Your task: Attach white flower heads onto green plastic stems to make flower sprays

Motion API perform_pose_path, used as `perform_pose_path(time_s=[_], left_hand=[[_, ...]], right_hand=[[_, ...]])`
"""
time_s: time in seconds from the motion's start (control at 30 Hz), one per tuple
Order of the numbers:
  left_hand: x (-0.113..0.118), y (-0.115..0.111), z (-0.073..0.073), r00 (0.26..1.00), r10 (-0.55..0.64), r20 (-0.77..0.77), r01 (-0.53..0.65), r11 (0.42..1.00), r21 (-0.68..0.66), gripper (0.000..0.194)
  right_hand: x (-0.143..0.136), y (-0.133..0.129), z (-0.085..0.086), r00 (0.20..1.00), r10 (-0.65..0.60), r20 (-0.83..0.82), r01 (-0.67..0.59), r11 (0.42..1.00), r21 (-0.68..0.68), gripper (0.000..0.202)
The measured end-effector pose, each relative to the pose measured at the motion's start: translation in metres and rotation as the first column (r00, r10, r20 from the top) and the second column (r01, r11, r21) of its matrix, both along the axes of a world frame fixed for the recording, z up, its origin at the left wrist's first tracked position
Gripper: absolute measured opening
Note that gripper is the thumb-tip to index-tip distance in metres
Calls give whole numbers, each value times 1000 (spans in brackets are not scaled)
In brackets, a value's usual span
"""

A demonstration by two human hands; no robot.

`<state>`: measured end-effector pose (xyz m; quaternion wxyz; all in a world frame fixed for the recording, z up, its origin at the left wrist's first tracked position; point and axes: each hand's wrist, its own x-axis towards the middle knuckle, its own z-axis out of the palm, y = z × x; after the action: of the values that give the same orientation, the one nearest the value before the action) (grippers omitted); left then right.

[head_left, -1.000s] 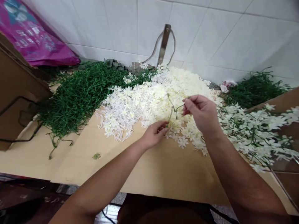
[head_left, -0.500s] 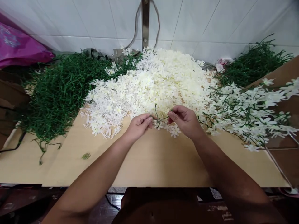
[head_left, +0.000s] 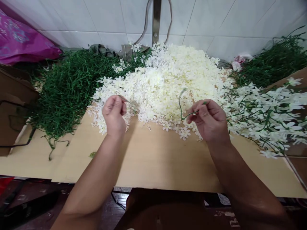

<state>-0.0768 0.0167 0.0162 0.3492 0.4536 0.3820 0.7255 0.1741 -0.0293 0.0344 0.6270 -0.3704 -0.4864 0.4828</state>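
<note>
My left hand (head_left: 115,113) is closed in a pinch on a thin green artificial stem (head_left: 130,103), blurred, pointing right over the white petals. Off to the right, my right hand (head_left: 211,119) pinches another bare green stem (head_left: 180,103), which bends upward at its free end. Both hands hover at the front edge of a big heap of white artificial flowers (head_left: 172,83). A few loose blossoms (head_left: 184,132) lie on the cardboard between the hands.
A pile of green stems (head_left: 64,92) spreads on the left, and another green pile (head_left: 278,64) sits at the back right. Flowered stems (head_left: 268,118) lie on the right. Cardboard (head_left: 153,159) covers the table; a purple bag (head_left: 26,40) rests at back left.
My hands have moved apart, the left leftward and up, the right to the right. The stems, close together before, are now separated, one in each hand. The view has shifted slightly.
</note>
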Motion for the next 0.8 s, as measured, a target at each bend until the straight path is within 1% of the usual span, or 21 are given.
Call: perform_pose_path(time_s=[0.07,0.1,0.13,0.17,0.2,0.27,0.3,0.33,0.37,0.4,0.43,0.47,0.5,0.53,0.57,0.6,0.63,0.67,0.7,0.73,0.8], left_hand=[[-14,10,2,978,201,63,-204,978,49,20],[-22,14,2,957,288,32,-289,956,51,20],[-30,19,1,923,382,-35,-380,923,60,21],[-38,23,-1,863,489,-124,-481,872,90,18],[-45,27,-4,796,550,-252,-541,834,113,21],[-57,31,-10,659,572,-488,-628,776,60,48],[-60,31,-13,600,567,-564,-656,752,59,61],[-60,30,-14,547,564,-618,-663,743,91,68],[-58,27,-14,508,570,-646,-647,747,150,69],[-54,23,-14,490,576,-654,-605,765,220,62],[-47,18,-12,508,555,-658,-524,806,275,48],[-38,13,-10,561,530,-636,-437,842,317,34],[-28,7,-8,632,430,-645,-332,902,277,28],[-18,0,-6,700,259,-666,-191,966,174,33],[-8,-5,-4,760,95,-643,-73,995,61,38],[2,-11,-2,774,-106,-624,59,994,-96,44],[9,-16,0,755,-290,-588,179,954,-240,48],[16,-21,2,732,-411,-543,249,904,-349,51],[21,-25,4,704,-499,-506,304,855,-420,51],[25,-28,7,677,-560,-477,346,815,-464,51],[29,-35,14,657,-623,-424,396,764,-510,48]], right_hand=[[8,1,1,996,-42,-72,40,999,-36,27],[10,0,0,996,-38,-80,34,998,-61,28],[11,0,-1,997,-22,-70,16,996,-86,29],[11,-1,-2,999,8,-48,-13,994,-106,30],[9,-3,-4,999,50,-16,-51,991,-122,29],[3,-7,-7,985,162,55,-152,978,-143,27],[0,-9,-8,971,221,92,-206,967,-152,27],[-4,-11,-9,952,277,129,-255,953,-164,26],[-7,-13,-9,932,326,162,-297,938,-178,27],[-9,-14,-10,913,362,186,-327,925,-194,28],[-11,-15,-10,900,386,202,-345,915,-209,29],[-12,-16,-10,894,397,208,-351,909,-224,31],[-13,-15,-11,894,397,208,-349,908,-233,32],[-14,-15,-11,900,386,205,-336,911,-240,33],[-13,-14,-12,909,365,201,-315,917,-244,34],[-13,-12,-13,922,335,196,-285,927,-245,34],[-12,-11,-14,935,301,189,-254,937,-239,34],[-11,-10,-14,947,268,180,-225,947,-229,34],[-11,-9,-14,955,241,171,-203,955,-216,33],[-10,-9,-14,960,226,164,-192,960,-203,32],[-11,-11,-12,954,247,170,-216,960,-178,29]])
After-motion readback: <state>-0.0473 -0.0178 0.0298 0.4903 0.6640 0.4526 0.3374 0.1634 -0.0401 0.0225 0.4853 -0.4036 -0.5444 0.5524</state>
